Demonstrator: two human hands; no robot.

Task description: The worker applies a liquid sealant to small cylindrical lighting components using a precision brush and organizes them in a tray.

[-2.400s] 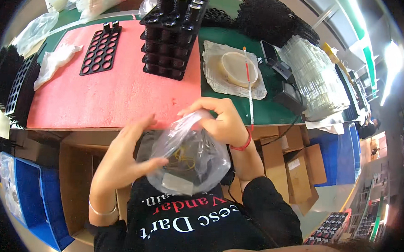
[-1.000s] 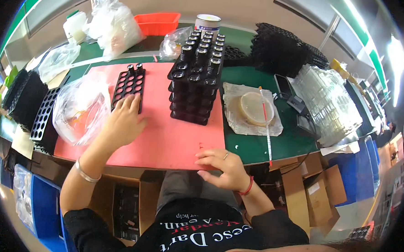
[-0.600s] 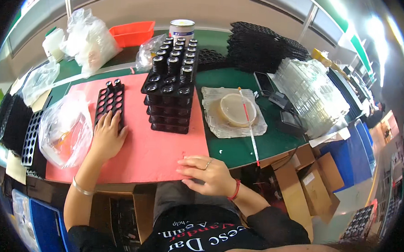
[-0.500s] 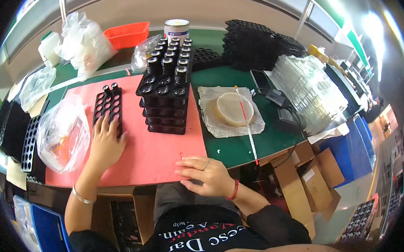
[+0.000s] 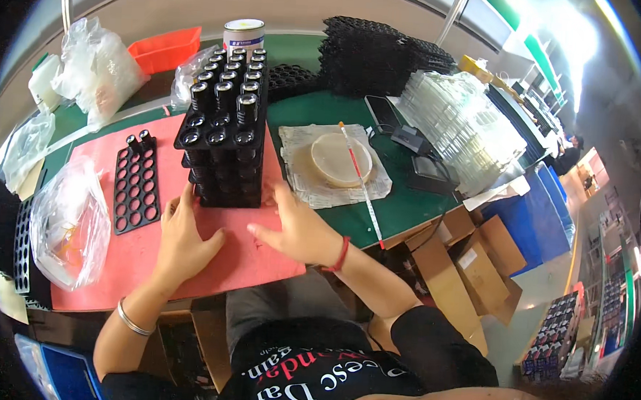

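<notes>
Fingers of both hands spread open, apparently touching stacked black trays holding dark cylinders.

Black tray stack, red mat, green table, orange bin.

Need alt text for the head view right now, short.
Both hands, left hand and right hand, rest open on a red mat at the base of a stack of black trays filled with dark cylinders.
</notes>
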